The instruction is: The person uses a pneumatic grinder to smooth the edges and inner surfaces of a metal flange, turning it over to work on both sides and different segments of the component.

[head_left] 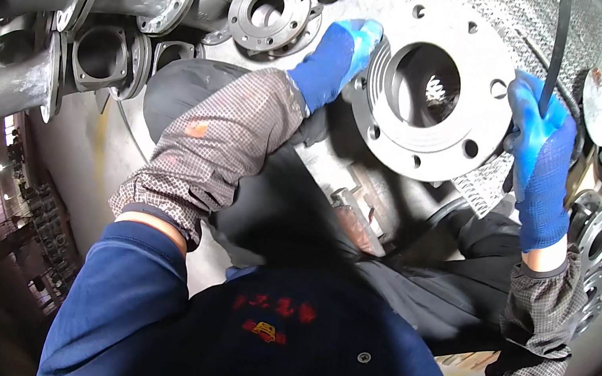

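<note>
Blue-gloved left hand (338, 56) and right hand (539, 141) clasp the flange (431, 90) by opposite rims; it looks heavy, stiff iron.

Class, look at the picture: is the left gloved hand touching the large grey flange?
Touching. The head view shows the left hand with its fingers over the rim of the flange, no gap between them.

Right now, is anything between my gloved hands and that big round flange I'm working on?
Nothing visible. The left hand already rests on the upper left rim of the grey flange, and the right hand grips its right edge. A black strap hangs down in front of the right hand but does not separate it from the flange.
</note>
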`<state>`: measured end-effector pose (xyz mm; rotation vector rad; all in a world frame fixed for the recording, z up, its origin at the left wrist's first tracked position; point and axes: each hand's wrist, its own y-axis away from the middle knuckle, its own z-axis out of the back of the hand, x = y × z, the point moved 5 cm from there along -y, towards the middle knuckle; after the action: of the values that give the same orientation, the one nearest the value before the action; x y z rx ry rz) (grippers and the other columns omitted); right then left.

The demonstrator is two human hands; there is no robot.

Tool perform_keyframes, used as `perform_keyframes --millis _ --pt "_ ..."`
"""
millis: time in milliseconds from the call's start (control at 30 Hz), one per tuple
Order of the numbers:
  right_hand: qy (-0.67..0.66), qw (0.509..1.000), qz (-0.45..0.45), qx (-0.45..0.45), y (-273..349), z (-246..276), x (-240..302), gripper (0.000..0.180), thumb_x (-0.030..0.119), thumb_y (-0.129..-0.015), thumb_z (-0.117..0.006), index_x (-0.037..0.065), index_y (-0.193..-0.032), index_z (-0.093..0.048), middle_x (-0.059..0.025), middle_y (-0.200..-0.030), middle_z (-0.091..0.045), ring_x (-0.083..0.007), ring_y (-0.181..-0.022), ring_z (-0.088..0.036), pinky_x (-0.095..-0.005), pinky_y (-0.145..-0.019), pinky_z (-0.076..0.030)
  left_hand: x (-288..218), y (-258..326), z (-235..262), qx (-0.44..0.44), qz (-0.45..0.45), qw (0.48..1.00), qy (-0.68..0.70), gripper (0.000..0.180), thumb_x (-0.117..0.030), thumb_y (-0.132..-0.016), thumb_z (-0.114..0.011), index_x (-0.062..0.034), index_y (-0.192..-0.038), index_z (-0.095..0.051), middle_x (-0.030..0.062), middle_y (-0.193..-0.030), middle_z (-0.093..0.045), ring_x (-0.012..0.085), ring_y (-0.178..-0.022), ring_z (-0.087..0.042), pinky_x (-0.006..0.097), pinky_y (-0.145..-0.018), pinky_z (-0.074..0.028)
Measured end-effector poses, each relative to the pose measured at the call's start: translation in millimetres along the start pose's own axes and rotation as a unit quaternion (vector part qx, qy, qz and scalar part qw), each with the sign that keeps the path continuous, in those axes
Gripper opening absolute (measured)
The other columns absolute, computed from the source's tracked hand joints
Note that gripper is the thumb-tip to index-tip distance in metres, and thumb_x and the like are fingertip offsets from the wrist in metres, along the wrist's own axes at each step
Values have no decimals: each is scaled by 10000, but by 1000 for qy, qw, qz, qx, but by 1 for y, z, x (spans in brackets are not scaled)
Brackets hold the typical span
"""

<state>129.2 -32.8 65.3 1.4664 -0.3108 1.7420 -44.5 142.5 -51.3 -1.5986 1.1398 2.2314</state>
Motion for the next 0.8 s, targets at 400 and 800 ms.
perform_keyframes --millis 400,800 --pt "69 994 87 -17 4 4 11 249 93 -884 -587 -60 -1079 -612 -86 -847 -662 -94 -740 -578 -245 -670 -474 -11 -12 -18 -2 -60 968 -243 404 -350 -943 -428 -18 -1098 -599 184 -886 -667 300 -819 -659 373 -725 -508" --pt "-33 995 91 -5 19 26 30 371 342 -958 -441 67 -1132 -619 -90 -810 -693 -102 -625 -612 -185 -507 -362 -36 49 -62 153 -234 960 10 518 -227 -999 -432 -10 -1426 -234 126 -1251 -493 155 -1103 -536 229 -873 -485"
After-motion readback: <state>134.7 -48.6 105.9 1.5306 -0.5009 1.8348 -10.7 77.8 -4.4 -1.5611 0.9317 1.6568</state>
